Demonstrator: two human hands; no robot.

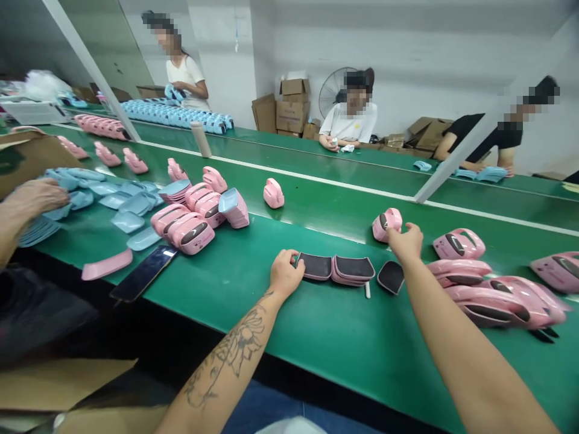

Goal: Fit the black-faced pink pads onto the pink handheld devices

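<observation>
Our right hand clasps a rounded pink plastic shell just beyond it; it seems light, stiff and slick, best gripped by its sides. Our left hand, curled, pinches a dark-padded pink cover.

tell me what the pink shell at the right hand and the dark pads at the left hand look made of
Pink shell: likely moulded plastic, smooth and glossy, with highlights on its rounded top. Dark pads: pink-edged, matte black faces with no shine, perhaps fabric or foam.
</observation>
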